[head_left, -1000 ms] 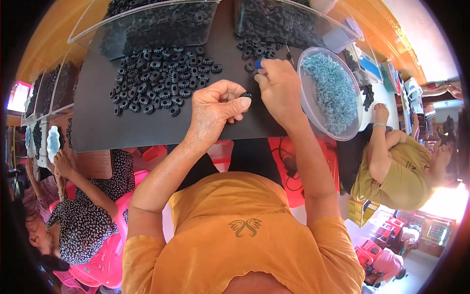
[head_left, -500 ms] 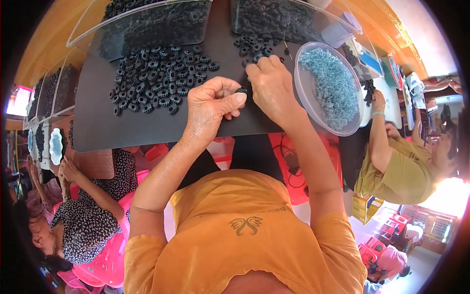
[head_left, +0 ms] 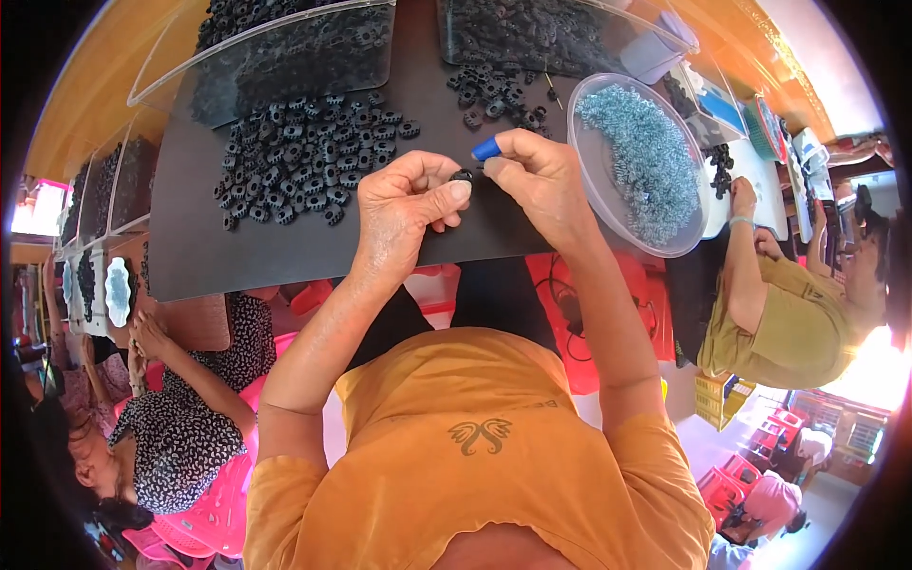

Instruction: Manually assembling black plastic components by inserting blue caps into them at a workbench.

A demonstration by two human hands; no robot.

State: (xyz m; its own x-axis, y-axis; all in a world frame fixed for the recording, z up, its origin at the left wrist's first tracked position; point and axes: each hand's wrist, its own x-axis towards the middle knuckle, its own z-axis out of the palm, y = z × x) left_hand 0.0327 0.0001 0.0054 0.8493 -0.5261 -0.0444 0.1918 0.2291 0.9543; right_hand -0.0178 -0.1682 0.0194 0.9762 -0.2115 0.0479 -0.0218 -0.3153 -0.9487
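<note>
My left hand (head_left: 407, 198) pinches a small black plastic piece (head_left: 462, 177), which looks like part of a hair claw clip, between thumb and forefinger. Close to its right, my right hand (head_left: 540, 180) has thumb and forefinger drawn together, with a blue finger cover (head_left: 486, 149) on the forefinger. Whatever lies between those fingertips is too small and dark to make out. Beyond my left hand spreads a heap of similar black pieces (head_left: 294, 161). A smaller heap of black pieces (head_left: 489, 93) lies beyond my right hand.
Right of my right hand stands a round clear dish (head_left: 594, 180) of small bluish springs (head_left: 641, 157). Two clear bins (head_left: 285, 76) (head_left: 532, 38) of black pieces line the far side of the dark table (head_left: 204, 261). Co-workers sit at left (head_left: 180, 437) and right (head_left: 793, 323).
My right hand has turned and drawn back from the smaller heap, so its blue finger cover now shows. The left hand keeps its black piece in nearly the same place.
</note>
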